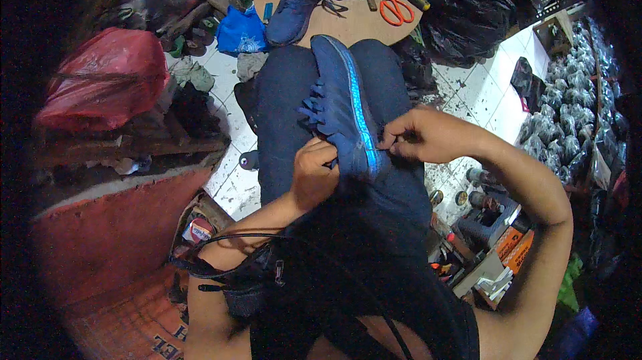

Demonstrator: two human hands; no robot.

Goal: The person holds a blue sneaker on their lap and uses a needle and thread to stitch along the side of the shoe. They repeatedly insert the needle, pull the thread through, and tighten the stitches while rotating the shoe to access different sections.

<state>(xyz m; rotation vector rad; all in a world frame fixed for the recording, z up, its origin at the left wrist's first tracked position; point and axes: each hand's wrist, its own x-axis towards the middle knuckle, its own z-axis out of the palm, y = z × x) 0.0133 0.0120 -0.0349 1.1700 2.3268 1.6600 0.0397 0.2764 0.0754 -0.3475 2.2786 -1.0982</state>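
A navy sneaker (341, 85) lies on my lap, turned on its side, with a bright blue strip along its sole edge. Its laced side faces left. My left hand (315, 168) is closed on the near end of the shoe, fingertips partly hidden against the fabric. On the other side, my right hand (428, 136) makes a pinch beside the sole edge. Whatever sits between those fingers is too small to make out. A second navy sneaker (294, 5) rests at the near left edge of the round table (344, 25) beyond my knees.
On the table are orange-handled scissors (396, 11), pincers (338, 0) and a yellow-handled tool (418, 1). A blue bag (241, 31) is left of it. A red plastic bag (107, 79) sits far left. Boxes (513, 249) and jars stand low right; wrapped bundles (565, 106) line the right.
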